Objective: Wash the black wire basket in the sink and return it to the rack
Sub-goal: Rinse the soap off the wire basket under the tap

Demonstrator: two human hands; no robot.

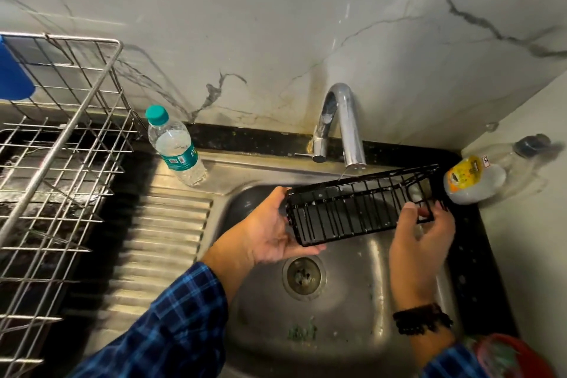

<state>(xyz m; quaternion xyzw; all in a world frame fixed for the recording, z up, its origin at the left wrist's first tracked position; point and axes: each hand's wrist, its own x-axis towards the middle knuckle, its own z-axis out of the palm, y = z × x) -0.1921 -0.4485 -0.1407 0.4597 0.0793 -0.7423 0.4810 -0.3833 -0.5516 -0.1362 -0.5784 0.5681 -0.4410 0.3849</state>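
Observation:
A long black wire basket (352, 209) hangs tilted over the steel sink (346, 310), directly under the chrome tap (343, 126). A thin stream of water falls from the spout onto its back rim. My left hand (273, 230) cups the basket's left end from below. My right hand (423, 233) grips the wires at its right end. The steel wire dish rack (58, 163) stands on the counter at the left, apart from both hands.
A plastic water bottle (175, 147) with a green cap stands at the sink's back left corner, beside the ribbed drainboard (159, 239). A tipped soap bottle (472, 181) lies at the back right. A blue item (12, 74) sits on the rack. A red object (515, 356) shows at bottom right.

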